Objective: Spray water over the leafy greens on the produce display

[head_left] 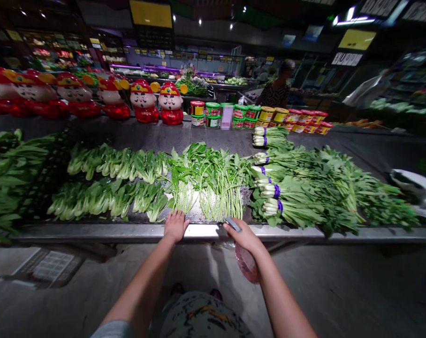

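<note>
My left hand (177, 226) lies with its fingers spread on the metal front edge (199, 230) of the vegetable counter, just below the loose leafy stems. My right hand (246, 236) is closed around what looks like a spray bottle (246, 264). Its grey top (233, 224) sticks out past the thumb, and its pink see-through body hangs below the wrist, partly hidden by the forearm. In front of both hands, long-stemmed greens (222, 183) fan out over a perforated metal tray (195, 206). Bok choy (110, 199) lies in two rows to the left.
Bundles of greens with purple bands (276, 191) are piled on the right. Red-hatted figure jars (171, 104) and stacked tubs (213, 110) line the counter's back. Behind them is another person (274, 91). A black crate wall (44, 169) rises at left; another crate (47, 267) sits on the floor.
</note>
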The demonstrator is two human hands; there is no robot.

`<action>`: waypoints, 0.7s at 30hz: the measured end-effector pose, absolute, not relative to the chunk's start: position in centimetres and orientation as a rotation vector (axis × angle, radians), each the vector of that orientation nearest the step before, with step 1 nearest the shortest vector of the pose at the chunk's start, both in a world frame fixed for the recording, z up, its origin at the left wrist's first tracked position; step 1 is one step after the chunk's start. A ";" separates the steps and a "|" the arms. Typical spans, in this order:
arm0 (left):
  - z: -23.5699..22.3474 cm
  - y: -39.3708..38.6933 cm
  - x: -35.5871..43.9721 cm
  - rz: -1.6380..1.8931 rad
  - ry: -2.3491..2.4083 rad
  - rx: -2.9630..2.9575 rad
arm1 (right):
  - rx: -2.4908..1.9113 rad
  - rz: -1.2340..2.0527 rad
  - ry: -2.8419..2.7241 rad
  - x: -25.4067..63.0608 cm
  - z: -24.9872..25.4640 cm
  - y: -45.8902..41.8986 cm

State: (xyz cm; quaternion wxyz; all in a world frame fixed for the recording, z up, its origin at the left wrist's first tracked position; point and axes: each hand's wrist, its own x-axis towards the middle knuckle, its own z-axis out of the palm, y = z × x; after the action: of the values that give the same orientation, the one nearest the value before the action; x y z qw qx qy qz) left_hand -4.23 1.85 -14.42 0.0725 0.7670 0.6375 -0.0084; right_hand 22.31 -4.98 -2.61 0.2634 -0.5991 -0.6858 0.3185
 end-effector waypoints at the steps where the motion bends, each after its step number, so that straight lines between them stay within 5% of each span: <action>1: -14.5 1.9 -4.2 -0.021 1.918 2.305 | -1.635 0.867 -1.852 22.2 -2.9 -4.9; 21: -15.3 1.8 -4.3 0.103 1.935 2.268 | -1.530 0.763 -1.600 19.9 -1.4 -1.5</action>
State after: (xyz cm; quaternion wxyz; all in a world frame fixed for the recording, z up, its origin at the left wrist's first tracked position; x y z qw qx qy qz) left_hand -4.25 1.84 -15.28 0.0793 0.7579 0.6467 0.0343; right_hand 19.87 -1.52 -1.42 0.3894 -0.6016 -0.6295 0.3002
